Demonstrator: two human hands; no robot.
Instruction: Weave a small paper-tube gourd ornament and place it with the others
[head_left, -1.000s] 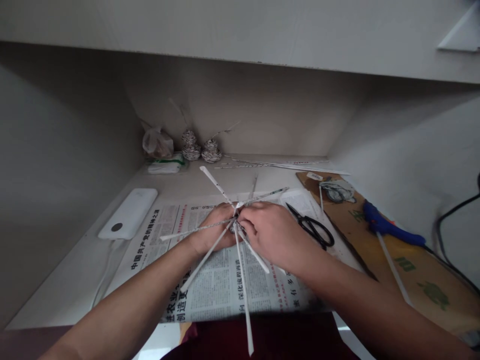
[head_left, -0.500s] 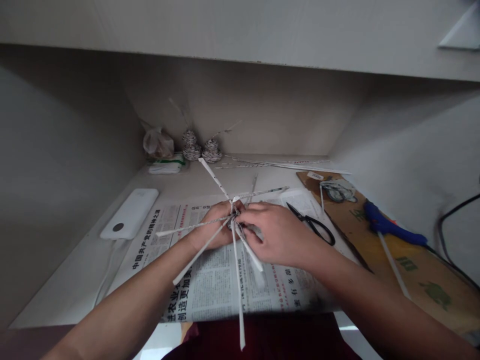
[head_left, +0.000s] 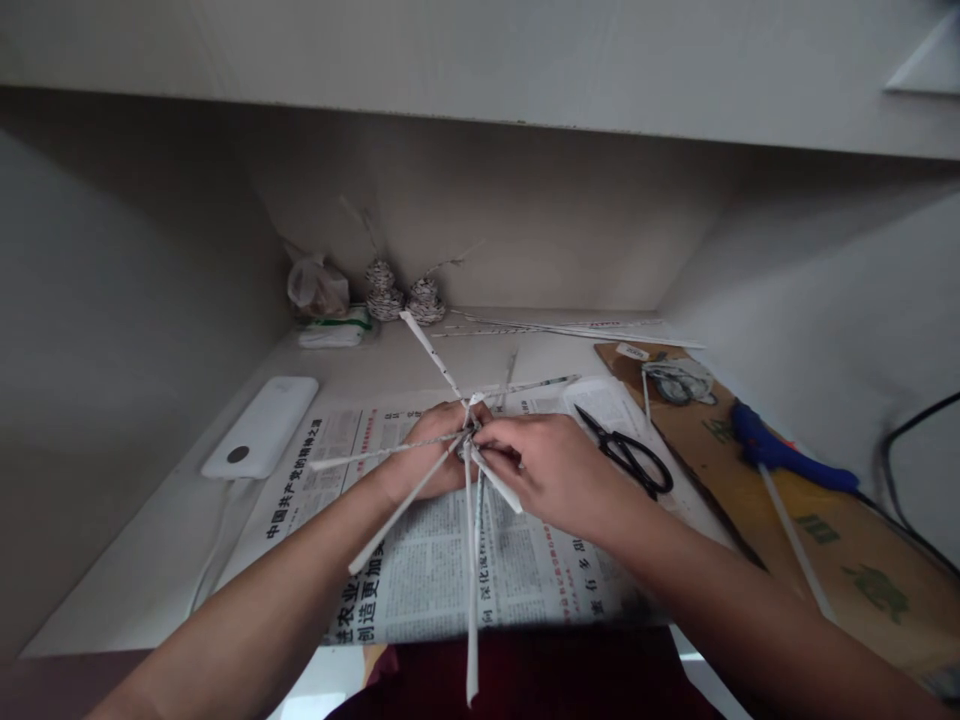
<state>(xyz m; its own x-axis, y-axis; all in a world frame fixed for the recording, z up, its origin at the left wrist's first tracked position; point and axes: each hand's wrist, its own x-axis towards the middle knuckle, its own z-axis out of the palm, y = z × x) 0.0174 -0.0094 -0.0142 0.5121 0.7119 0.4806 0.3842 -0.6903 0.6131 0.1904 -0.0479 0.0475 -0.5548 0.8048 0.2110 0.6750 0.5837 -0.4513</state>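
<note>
Paper weave (head_left: 468, 440), just one, sits gripped between your left hand (head_left: 429, 427) and right hand (head_left: 559, 462); two woven gourds (head_left: 385, 301) stand beyond.

The left hand (head_left: 435, 422) holds a spray of paper sticks (head_left: 472, 590) pointing to 6, 9 and 11 o'clock, among other directions; the right hand (head_left: 551, 455) pinches near their centre. Newspaper (head_left: 427, 590) lies beneath. From that centre, scissors (head_left: 611, 440) lie at 3 o'clock, with a blue glue gun (head_left: 787, 457) beyond on cardboard (head_left: 750, 510). A white power bank (head_left: 262, 425) sits at 9, a plastic bag (head_left: 319, 285) at 10, two woven gourds (head_left: 384, 298) at 11.
</note>
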